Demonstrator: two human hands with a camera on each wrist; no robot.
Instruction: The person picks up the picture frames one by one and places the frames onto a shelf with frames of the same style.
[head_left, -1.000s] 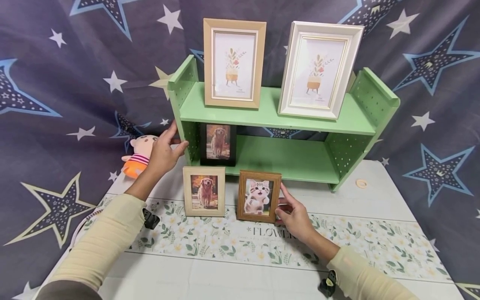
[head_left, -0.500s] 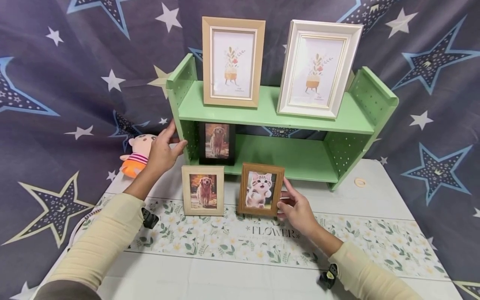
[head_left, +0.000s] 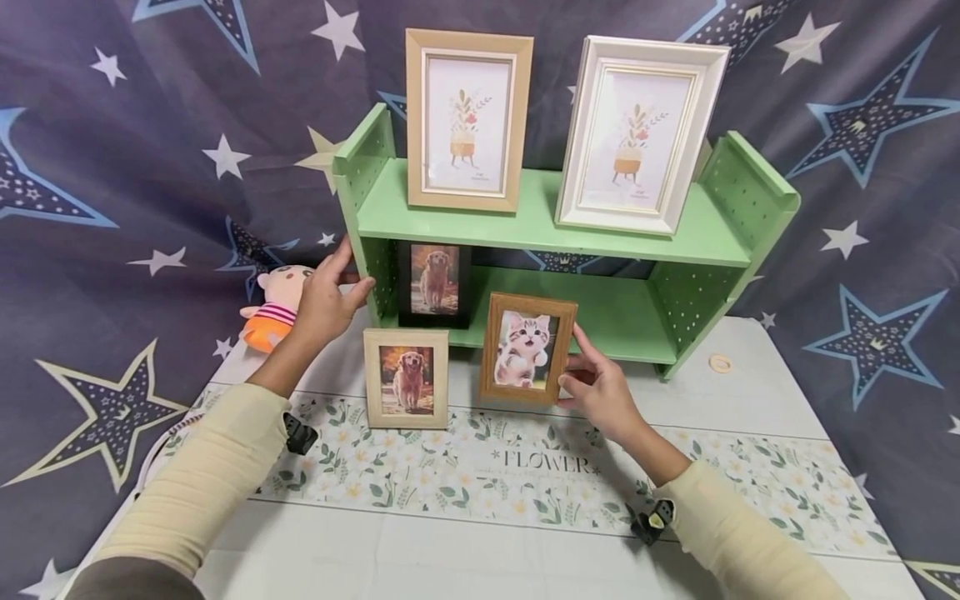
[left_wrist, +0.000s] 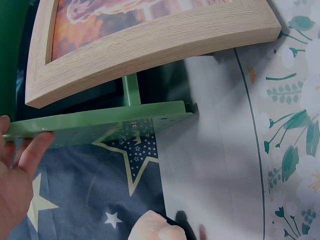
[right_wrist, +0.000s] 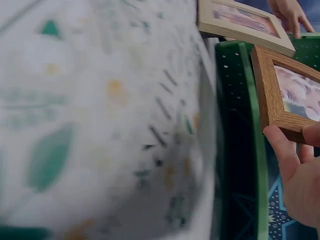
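My right hand [head_left: 606, 395] pinches the right edge of a brown wooden photo frame [head_left: 489, 358] with a kitten picture. That frame is raised off the table, tilted a little, before the lower level of the green shelf [head_left: 622, 321]. On the left, my left hand [head_left: 327, 298] grips the edge of the shelf's side panel [left_wrist: 95, 119], thumb in front. A light wooden photo frame [head_left: 407, 421] with a dog picture stands on the table before the shelf. Behind it, a black photo frame [head_left: 466, 308] with a dog picture sits in the lower level's left end.
A tan frame [head_left: 414, 125] and a white frame [head_left: 577, 137] with plant pictures stand on the top level. Left of the shelf is a plush toy [head_left: 273, 312]. A small beige ring [head_left: 720, 363] lies on the table [head_left: 420, 550] at right.
My right hand has lifted the brown photo frame off the table and moved it up and slightly right, toward the shelf. My left hand stays on the side panel.
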